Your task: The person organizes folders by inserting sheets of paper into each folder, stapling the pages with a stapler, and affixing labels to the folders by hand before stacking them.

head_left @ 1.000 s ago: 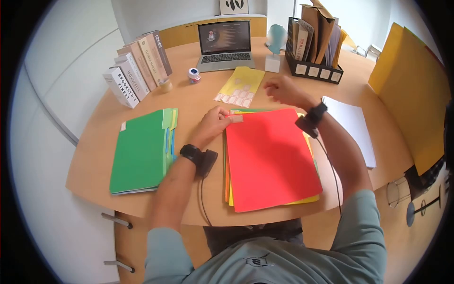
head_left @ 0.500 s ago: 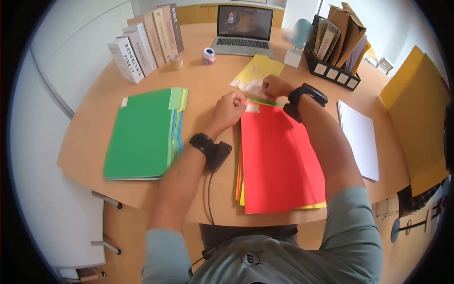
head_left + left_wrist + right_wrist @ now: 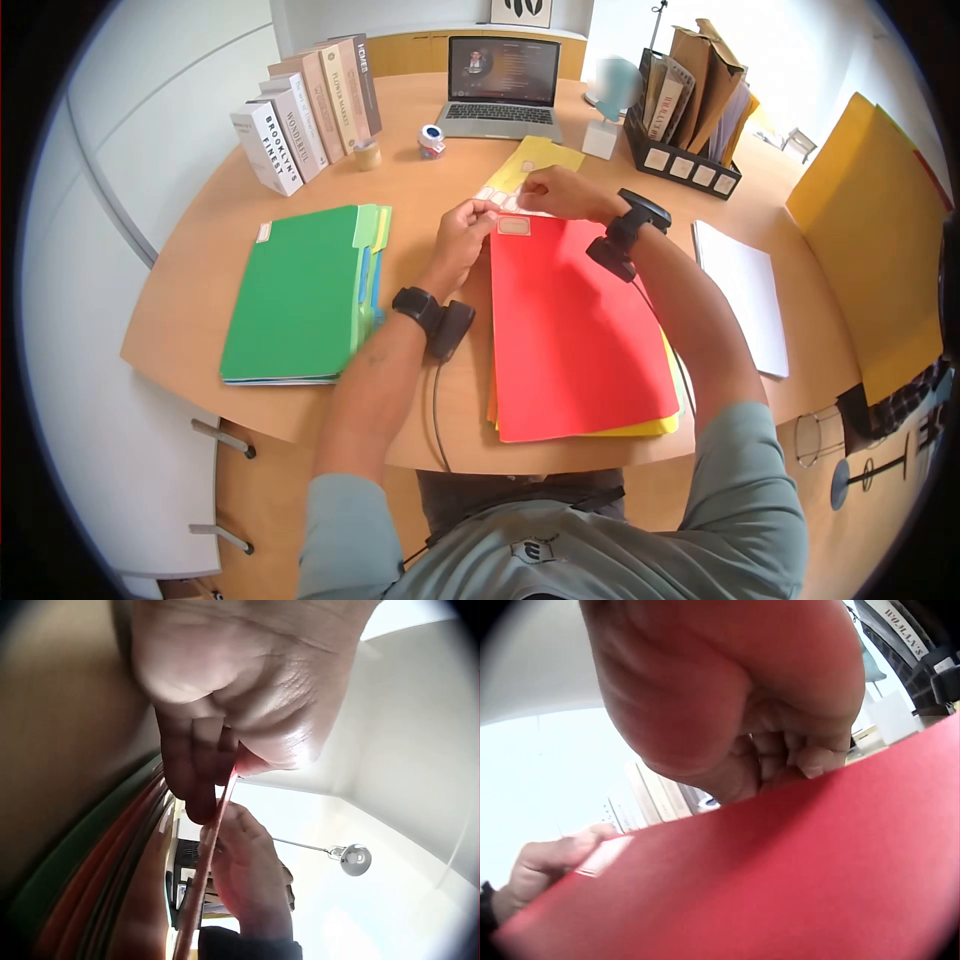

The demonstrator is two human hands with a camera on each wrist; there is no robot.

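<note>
The left hand (image 3: 458,245) pinches the top left corner of a red folder (image 3: 580,330), beside its small pale label (image 3: 514,226). At the folder's top edge, the right hand (image 3: 565,192) has its fingers curled over the edge, close to the left fingertips. In the left wrist view the red folder (image 3: 196,900) stands apart from the stack of folders (image 3: 97,877) below it. The right wrist view shows the right hand (image 3: 727,697) at the folder's edge, with the left hand (image 3: 547,862) by the label.
Green folders (image 3: 290,300) lie on the left, white paper (image 3: 742,300) on the right. Behind the hands are a yellow label sheet (image 3: 545,155), a laptop (image 3: 500,120), a tape roll (image 3: 431,142), upright books (image 3: 300,120) and a black file holder (image 3: 685,168).
The right hand has come from above the label sheet, leftward and nearer, to the red folder's top edge. The folder's upper end now hides the green edge behind it. The head view has shifted.
</note>
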